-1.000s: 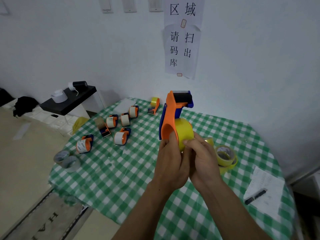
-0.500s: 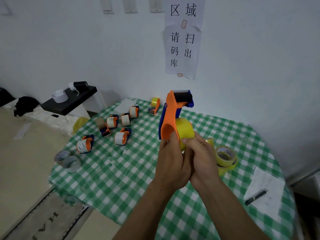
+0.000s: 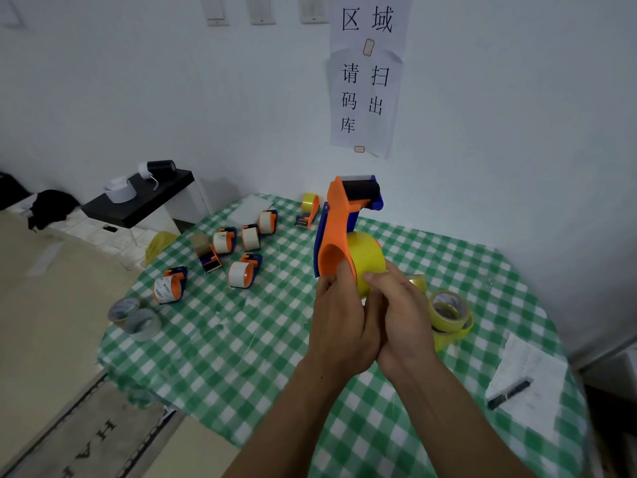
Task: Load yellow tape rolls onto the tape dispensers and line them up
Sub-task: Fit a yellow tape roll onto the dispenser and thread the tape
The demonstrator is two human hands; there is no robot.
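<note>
1. Left hand [image 3: 339,322]: the fingers are curled round the lower end of the orange-and-blue tape dispenser [image 3: 336,229], and the thumb lies up along the orange side plate. It grips the tool and holds it upright above the table, off the cloth, with the black roller and toothed cutter at the top.
2. Right hand [image 3: 401,315]: it is pressed against the left hand. The thumb lies across the outer face of the yellow tape roll [image 3: 367,258] and the fingers wrap its near right side. The fingertips are hidden behind the roll.
3. The yellow tape roll sits on the dispenser's hub, to the right of the orange plate, in the middle of the scene. Whether it is fully seated cannot be told.
4. Table [image 3: 241,339]: round, covered in a green-and-white checked cloth.
5. Just right of the right hand, a stack of spare yellow rolls [image 3: 448,312] rests on the cloth.
6. Far left on the cloth, six white-roll dispensers [image 3: 243,272] lie in a loose cluster – one of them carries brownish tape.
7. At the far edge, a little right of that cluster, a yellow-loaded dispenser [image 3: 309,210] lies apart from it.
8. At the left rim of the table, two grey rolls [image 3: 134,317] touch each other.
9. Near right: a paper sheet [image 3: 527,377] with a black pen [image 3: 508,395] lying on it – both well apart from the hands.
</note>
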